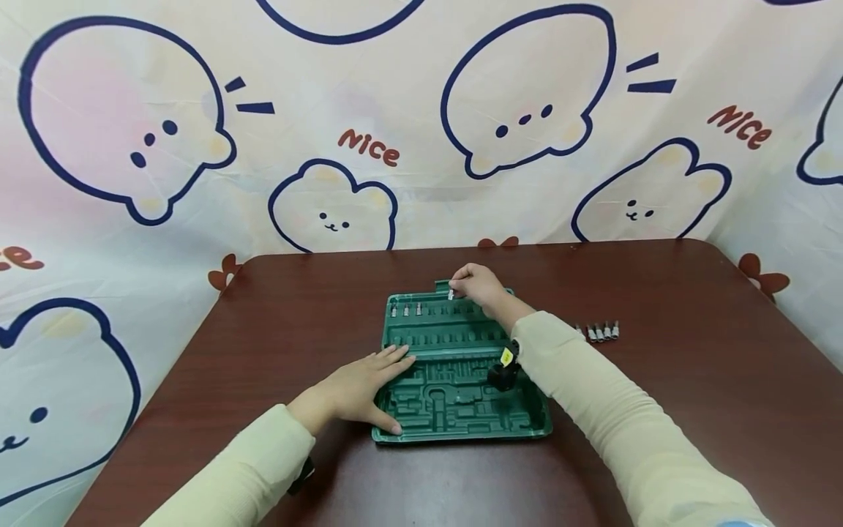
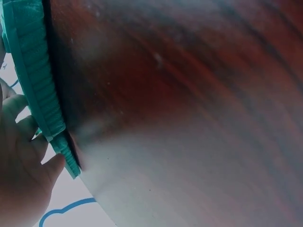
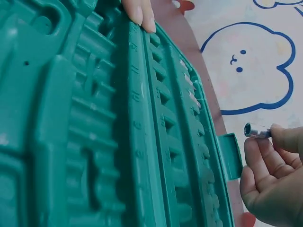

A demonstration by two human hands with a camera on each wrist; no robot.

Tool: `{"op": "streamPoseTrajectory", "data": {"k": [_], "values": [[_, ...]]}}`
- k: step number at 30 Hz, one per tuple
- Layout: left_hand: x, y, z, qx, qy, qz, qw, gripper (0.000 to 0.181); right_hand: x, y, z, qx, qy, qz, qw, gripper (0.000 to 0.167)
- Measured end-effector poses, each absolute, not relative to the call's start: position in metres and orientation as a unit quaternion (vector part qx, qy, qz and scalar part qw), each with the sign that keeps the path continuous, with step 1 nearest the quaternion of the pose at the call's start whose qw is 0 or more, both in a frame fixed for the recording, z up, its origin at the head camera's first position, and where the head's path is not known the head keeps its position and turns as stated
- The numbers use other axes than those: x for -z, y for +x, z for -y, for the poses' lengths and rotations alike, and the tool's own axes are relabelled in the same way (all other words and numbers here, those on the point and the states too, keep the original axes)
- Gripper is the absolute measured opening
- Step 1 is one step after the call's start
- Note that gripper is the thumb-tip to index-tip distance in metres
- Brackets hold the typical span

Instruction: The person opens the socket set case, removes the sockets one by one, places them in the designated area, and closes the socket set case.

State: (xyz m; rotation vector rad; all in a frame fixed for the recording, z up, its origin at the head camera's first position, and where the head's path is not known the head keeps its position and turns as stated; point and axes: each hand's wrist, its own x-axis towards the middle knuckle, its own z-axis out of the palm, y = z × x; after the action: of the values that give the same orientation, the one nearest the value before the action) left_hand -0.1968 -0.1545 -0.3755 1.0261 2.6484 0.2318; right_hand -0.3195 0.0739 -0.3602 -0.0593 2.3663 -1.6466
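A green moulded case [image 1: 461, 438] lies unfolded on the table, with several small metal sockets [image 1: 418, 309] in the left part of its top row. The left hand [image 1: 361, 382] rests on the case's left edge, fingers spread; it also shows at the left of the left wrist view [image 2: 23, 161]. Above the top row, the right hand [image 1: 479, 284] pinches a small silver socket [image 1: 451, 294] between thumb and fingers. In the right wrist view that socket [image 3: 257, 131] is held beside the case's latch tab [image 3: 230, 156], clear of the slots.
Several metal sockets [image 1: 604, 332] stand in a row on the brown table [image 1: 691, 380] right of the case, partly behind the right sleeve. A patterned cloth [image 1: 421, 95] hangs behind the table. Black wrist cameras [image 1: 503, 375] are strapped to the wrists.
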Motion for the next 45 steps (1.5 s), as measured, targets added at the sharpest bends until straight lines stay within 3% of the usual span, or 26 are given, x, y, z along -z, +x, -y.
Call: {"op": "streamPoseTrajectory", "data": {"k": [20,36,45], "values": [[0.373,-0.199,0.153,-0.065,0.355,-0.922,0.139,0.098,0.349,-0.289,-0.161,0.611,-0.025,-0.782,0.119,0.018],[0.375,-0.201,0.155,-0.078,0.35,-0.922,0.147,0.098,0.363,-0.258,-0.266,0.592,0.027,-0.803,0.062,0.032],[0.375,-0.2,0.155,-0.079,0.353,-0.921,0.145,0.097,0.379,-0.25,-0.305,0.544,0.057,-0.837,0.033,0.031]]}}
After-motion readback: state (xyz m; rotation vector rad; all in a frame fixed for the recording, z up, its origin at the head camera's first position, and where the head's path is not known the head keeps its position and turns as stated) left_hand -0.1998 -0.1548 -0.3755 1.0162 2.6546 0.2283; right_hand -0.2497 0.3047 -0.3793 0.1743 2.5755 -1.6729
